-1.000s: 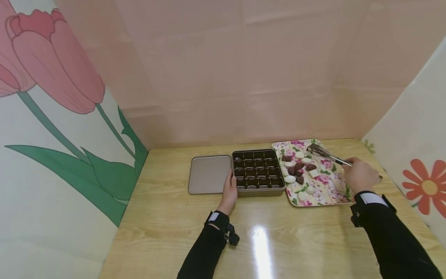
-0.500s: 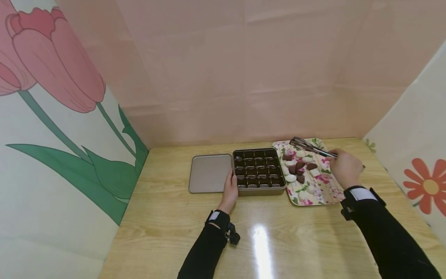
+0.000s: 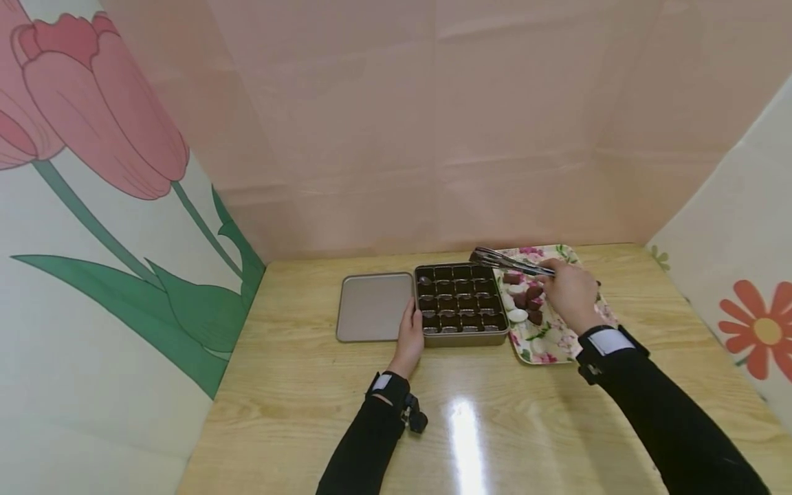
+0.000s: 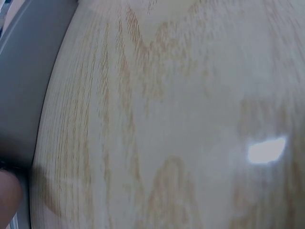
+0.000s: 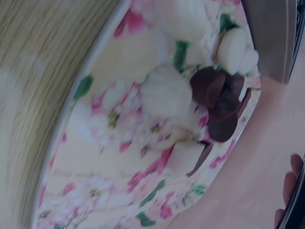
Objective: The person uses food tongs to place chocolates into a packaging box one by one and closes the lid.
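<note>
My left hand [image 3: 408, 340] rests against the left side of a rectangular tin [image 3: 467, 339], fingers extended along its wall. A fingertip [image 4: 8, 193] shows by the tin's wall [image 4: 28, 90] in the left wrist view. Inside the tin is a dark divided insert [image 3: 460, 295], with one small dark piece [image 3: 424, 280] in its back left compartment. My right hand [image 3: 572, 295] grips metal tongs [image 3: 516, 262], whose head reaches over the tin's back right corner. I cannot tell whether the tongs hold anything. Fingers [image 5: 288, 186] of the right hand show at the right wrist view's edge.
A floral tray [image 3: 532, 350] stands right of the tin, partly under my right hand. On it lie dark chocolates [image 5: 223, 107] and white pieces [image 5: 167, 90]. The tin's flat lid [image 3: 374, 306] lies at left. A pink backdrop [image 3: 371, 172] stands behind the wooden table [image 3: 297, 385].
My right hand has carried the tongs leftward across the floral tray, from its right part to the tin's back right corner. My left hand and the tin stay in place.
</note>
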`<move>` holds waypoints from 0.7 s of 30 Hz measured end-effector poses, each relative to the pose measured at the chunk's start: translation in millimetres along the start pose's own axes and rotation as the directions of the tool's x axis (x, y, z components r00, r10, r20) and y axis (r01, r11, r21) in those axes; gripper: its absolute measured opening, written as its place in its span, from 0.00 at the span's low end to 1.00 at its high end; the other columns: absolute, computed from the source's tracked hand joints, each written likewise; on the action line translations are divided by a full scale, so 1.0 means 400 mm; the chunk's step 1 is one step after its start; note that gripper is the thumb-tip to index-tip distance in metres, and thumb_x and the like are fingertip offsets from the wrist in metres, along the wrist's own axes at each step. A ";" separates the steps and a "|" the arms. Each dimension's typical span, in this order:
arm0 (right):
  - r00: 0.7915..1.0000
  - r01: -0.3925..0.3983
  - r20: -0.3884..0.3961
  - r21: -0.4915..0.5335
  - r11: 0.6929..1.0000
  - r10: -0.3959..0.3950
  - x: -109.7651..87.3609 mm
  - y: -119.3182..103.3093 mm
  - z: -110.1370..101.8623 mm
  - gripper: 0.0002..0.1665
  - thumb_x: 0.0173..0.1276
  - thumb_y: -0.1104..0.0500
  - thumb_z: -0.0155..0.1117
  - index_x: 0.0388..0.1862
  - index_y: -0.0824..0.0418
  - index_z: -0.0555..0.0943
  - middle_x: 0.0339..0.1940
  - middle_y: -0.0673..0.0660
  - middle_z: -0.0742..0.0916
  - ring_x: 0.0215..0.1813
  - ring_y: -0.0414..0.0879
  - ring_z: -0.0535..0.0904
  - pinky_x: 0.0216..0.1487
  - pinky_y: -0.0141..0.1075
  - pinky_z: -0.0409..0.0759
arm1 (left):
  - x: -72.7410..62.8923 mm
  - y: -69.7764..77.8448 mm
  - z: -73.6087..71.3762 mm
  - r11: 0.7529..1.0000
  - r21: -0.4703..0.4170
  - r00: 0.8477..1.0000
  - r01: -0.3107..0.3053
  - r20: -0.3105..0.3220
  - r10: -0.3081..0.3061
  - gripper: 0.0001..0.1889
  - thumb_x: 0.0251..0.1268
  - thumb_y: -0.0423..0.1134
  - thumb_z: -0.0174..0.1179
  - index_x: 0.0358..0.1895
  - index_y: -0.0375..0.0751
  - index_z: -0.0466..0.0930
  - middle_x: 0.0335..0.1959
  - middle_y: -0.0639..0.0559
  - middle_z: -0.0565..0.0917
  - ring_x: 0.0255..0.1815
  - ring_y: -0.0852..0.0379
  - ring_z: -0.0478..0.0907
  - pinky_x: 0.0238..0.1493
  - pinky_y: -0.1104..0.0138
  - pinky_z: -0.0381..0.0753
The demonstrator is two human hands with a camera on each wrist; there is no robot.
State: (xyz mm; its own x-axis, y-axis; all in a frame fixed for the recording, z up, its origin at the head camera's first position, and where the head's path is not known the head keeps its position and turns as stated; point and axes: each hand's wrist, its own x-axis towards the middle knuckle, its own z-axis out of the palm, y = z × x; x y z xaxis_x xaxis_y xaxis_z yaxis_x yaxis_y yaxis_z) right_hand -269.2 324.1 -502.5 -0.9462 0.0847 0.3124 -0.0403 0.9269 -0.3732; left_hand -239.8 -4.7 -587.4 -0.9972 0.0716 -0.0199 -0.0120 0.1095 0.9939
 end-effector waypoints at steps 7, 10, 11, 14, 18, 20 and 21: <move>0.997 0.076 -0.023 0.004 0.997 -0.076 0.002 -0.067 0.042 0.13 0.66 0.60 0.66 0.48 0.62 0.84 0.27 0.63 0.87 0.22 0.59 0.77 0.15 0.44 0.63 | 0.002 -0.007 0.003 0.999 0.007 0.999 -0.032 -0.014 0.032 0.28 0.84 0.44 0.36 0.80 0.37 0.47 0.79 0.39 0.52 0.78 0.40 0.49 0.75 0.48 0.51; 0.996 0.087 -0.014 0.008 0.996 -0.087 0.005 -0.093 0.065 0.13 0.67 0.59 0.65 0.49 0.61 0.84 0.29 0.62 0.88 0.22 0.58 0.78 0.16 0.45 0.65 | 0.000 -0.006 0.001 0.999 0.008 0.999 -0.032 -0.015 0.032 0.28 0.84 0.44 0.36 0.80 0.38 0.47 0.79 0.39 0.52 0.78 0.40 0.49 0.75 0.48 0.51; 0.996 0.090 -0.014 0.008 0.996 -0.090 0.006 -0.099 0.072 0.13 0.67 0.59 0.65 0.49 0.61 0.84 0.29 0.62 0.88 0.22 0.58 0.78 0.16 0.45 0.66 | 0.000 -0.005 0.001 1.000 0.008 0.999 -0.029 -0.015 0.029 0.28 0.84 0.43 0.36 0.80 0.38 0.47 0.79 0.39 0.52 0.78 0.40 0.49 0.75 0.48 0.52; 0.995 0.101 -0.025 -0.002 0.995 -0.101 0.008 -0.113 0.087 0.13 0.66 0.58 0.68 0.48 0.60 0.85 0.29 0.63 0.88 0.23 0.60 0.78 0.17 0.49 0.67 | -0.001 -0.002 0.002 1.000 0.002 1.000 -0.012 -0.009 0.012 0.28 0.84 0.43 0.36 0.80 0.40 0.47 0.79 0.40 0.52 0.78 0.42 0.49 0.75 0.49 0.52; 0.993 0.111 -0.045 -0.004 0.994 -0.111 0.003 -0.122 0.092 0.13 0.65 0.58 0.69 0.47 0.60 0.85 0.30 0.66 0.87 0.25 0.65 0.78 0.20 0.54 0.69 | -0.004 0.000 0.005 1.000 -0.001 1.000 -0.009 -0.004 0.009 0.28 0.85 0.43 0.36 0.80 0.41 0.46 0.79 0.41 0.52 0.78 0.43 0.49 0.75 0.50 0.52; 0.993 0.113 -0.047 0.005 0.994 -0.113 -0.002 -0.126 0.089 0.12 0.65 0.58 0.69 0.46 0.60 0.85 0.30 0.66 0.87 0.26 0.67 0.79 0.21 0.55 0.70 | -0.004 -0.001 0.008 1.000 0.002 1.000 -0.016 -0.004 0.016 0.28 0.85 0.44 0.36 0.80 0.40 0.47 0.79 0.41 0.52 0.78 0.42 0.49 0.75 0.50 0.52; 0.993 0.114 -0.046 0.011 0.993 -0.113 -0.004 -0.127 0.087 0.12 0.65 0.58 0.69 0.47 0.60 0.85 0.31 0.66 0.87 0.27 0.67 0.79 0.22 0.55 0.70 | -0.005 0.000 0.009 1.000 0.005 1.000 -0.019 -0.006 0.019 0.28 0.85 0.44 0.36 0.80 0.40 0.47 0.79 0.41 0.52 0.78 0.42 0.50 0.75 0.50 0.52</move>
State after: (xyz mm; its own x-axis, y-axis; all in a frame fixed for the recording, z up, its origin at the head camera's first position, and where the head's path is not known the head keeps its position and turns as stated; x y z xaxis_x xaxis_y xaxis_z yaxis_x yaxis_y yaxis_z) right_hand -276.8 264.1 -514.3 -0.9197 -0.0038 0.3926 -0.1509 0.9266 -0.3445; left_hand -237.5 -1.4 -588.0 -0.9977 0.0680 -0.0002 0.0075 0.1130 0.9936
